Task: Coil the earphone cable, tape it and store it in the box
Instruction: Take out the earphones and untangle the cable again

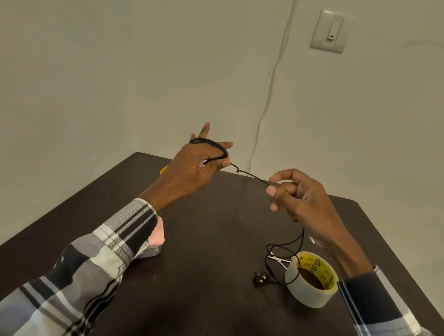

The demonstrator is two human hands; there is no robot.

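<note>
At the lower left of the frame a plaid sleeve crossed over a small box with a pink lid, which sat on the dark table and was mostly hidden by the arm. Just above centre, the left hand was raised with its fingers spread and extended; several black loops of the earphone cable were wound around them, and the thumb pressed against the loops. A yellow object showed only as a sliver behind that wrist. From the loops the cable ran taut to the right, to the right hand, which pinched it between thumb and forefinger, the other fingers curled in. Below that hand the slack cable dropped to the table at lower right, draping over a roll of clear tape and ending in the earbuds just left of the roll. Small scissors lay beside the roll, partly behind it.
</note>
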